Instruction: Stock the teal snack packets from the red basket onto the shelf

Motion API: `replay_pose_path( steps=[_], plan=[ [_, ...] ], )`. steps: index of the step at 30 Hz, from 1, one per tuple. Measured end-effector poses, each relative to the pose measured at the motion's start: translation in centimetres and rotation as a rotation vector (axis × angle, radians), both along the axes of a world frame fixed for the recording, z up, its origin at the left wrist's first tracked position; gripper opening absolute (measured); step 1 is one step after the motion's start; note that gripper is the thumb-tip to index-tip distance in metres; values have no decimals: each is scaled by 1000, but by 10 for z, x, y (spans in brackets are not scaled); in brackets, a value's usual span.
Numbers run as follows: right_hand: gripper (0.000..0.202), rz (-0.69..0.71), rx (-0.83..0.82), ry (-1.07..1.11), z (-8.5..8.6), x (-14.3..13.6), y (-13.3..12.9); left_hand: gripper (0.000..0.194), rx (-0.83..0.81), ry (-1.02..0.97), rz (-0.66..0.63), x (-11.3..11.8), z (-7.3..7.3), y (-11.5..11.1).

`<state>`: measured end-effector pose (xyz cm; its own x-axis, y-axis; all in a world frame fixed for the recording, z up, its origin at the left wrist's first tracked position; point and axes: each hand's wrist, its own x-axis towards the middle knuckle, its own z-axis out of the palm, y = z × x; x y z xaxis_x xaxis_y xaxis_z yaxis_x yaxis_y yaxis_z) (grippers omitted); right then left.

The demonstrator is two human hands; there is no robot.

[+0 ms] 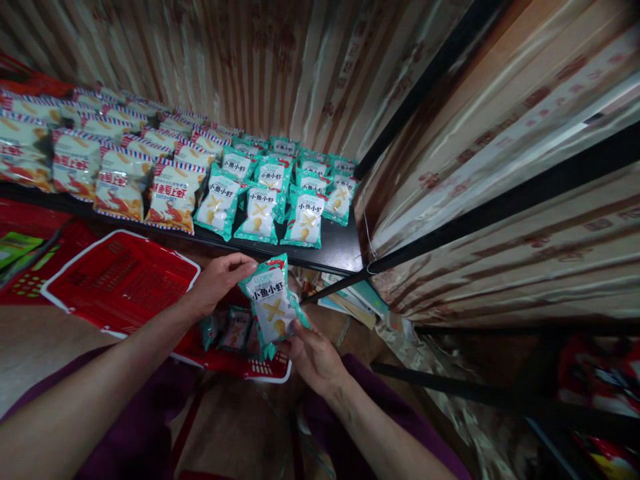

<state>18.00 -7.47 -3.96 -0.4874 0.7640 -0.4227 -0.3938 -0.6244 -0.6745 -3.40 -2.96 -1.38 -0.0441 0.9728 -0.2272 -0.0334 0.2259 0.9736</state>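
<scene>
- Curtain point(260, 73): pale cloth in loose vertical folds, with brownish printing.
- Shelf point(343, 252): smooth and black, stacked with puffy, crinkled bags; the white-and-orange bags point(120, 183) have striped top edges, the teal bags point(257, 213) stand beside them.
- Basket point(123, 283): red plastic, slotted, pale-rimmed, below the shelf's front edge.
- Snack bag point(274, 303): glossy, plump, roughly rectangular, teal around a white panel with dark lettering and yellow snack pictures; held tilted in front of the shelf.
- Left hand point(217, 283): fingertips pinched narrowly at its upper corner.
- Right hand point(315, 357): thumb and fingers gripping its lower edge.
</scene>
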Motion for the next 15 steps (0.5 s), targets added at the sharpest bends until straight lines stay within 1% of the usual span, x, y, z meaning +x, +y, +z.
replay_pose_path(
  steps=[3,8,12,15],
  plan=[
    [45,-20,-49,22,-2,-1,0,29,14,74,6,-1,0,2],
    [47,-43,-91,55,-7,-2,0,28,103,209,46,-1,1,1],
    [45,-42,-91,47,-7,-3,0,26,137,227,75,-2,1,-1],
    [41,-33,-76,49,-6,-4,0,26,147,184,98,-2,1,-2]
  ],
)
